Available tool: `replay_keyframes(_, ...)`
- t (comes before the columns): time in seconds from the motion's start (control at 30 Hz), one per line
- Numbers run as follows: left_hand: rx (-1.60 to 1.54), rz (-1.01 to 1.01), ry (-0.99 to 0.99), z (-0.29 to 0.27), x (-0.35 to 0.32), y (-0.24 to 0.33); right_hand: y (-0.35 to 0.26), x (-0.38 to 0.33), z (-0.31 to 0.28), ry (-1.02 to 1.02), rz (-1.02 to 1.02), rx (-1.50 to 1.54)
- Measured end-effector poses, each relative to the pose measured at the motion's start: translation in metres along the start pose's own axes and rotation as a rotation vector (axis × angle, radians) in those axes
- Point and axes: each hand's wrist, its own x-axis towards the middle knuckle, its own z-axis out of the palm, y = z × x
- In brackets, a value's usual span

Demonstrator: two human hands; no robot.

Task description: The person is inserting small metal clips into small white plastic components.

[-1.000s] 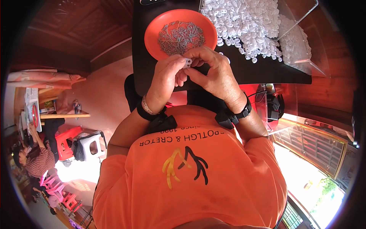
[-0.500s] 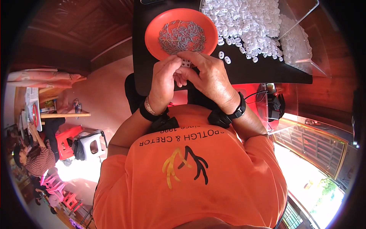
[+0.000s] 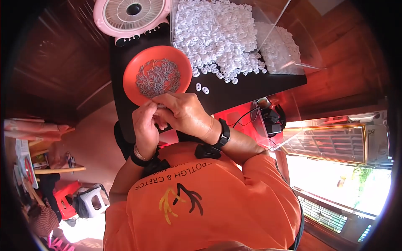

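Observation:
My left hand (image 3: 145, 127) and my right hand (image 3: 183, 113) meet just in front of the orange plate (image 3: 131, 85). Both are closed, fingertips together, around a small white plastic piece (image 3: 161, 106) that is mostly covered by the fingers. Whether a nail is also pinched there cannot be made out. On the plate lies a heap of thin grey metal nails or screws (image 3: 158, 77). Beyond my right hand, two loose white oval pieces with two holes (image 3: 202, 88) rest on the black table (image 3: 243, 90).
A large pile of similar white pieces (image 3: 213, 33) spreads from a clear plastic bin (image 3: 289, 69) at the far right. A pink fan (image 3: 134, 9) stands at the far left. Below the table's right side are a red container and a black device (image 3: 274, 121). Stools (image 3: 94, 201) and another person (image 3: 44, 219) are at the left.
The view has swung, so the table and hands appear further left and lower, and the fan has come into sight. My hands stay together; the white piece is now more covered.

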Motion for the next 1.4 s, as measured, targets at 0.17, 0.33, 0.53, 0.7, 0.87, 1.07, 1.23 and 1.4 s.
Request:
replay_keyframes(0.17, -0.054, -0.012, -0.047, 0.005, 0.005, -0.002, 0.002, -0.001, -0.006, -0.049, 0.046, -0.038)
replay_keyframes(0.33, -0.06, -0.049, -0.155, 0.008, 0.01, 0.01, 0.005, 0.006, -0.062, 0.131, -0.145, -0.244)
replay_keyframes(0.53, 0.063, -0.027, -0.133, -0.014, 0.011, 0.016, 0.047, 0.052, -0.267, 0.677, 0.158, -1.075)
replay_keyframes(0.7, 0.087, 0.003, -0.076, -0.021, 0.015, 0.017, 0.076, 0.052, -0.302, 0.637, 0.013, -1.472)
replay_keyframes(0.87, 0.064, 0.017, -0.081, -0.027, 0.015, 0.015, 0.09, 0.027, -0.189, 0.129, 0.211, -0.595)
replay_keyframes(1.07, 0.076, -0.022, -0.072, -0.024, 0.012, 0.017, 0.113, 0.031, -0.123, -0.163, 0.166, -0.676)
replay_keyframes(1.23, 0.066, -0.063, -0.073, -0.022, 0.012, 0.014, 0.134, 0.058, -0.1, -0.172, 0.119, -0.851)
replay_keyframes(1.4, 0.104, -0.085, -0.102, -0.025, 0.011, 0.013, 0.137, 0.069, -0.09, -0.247, 0.248, -0.936)
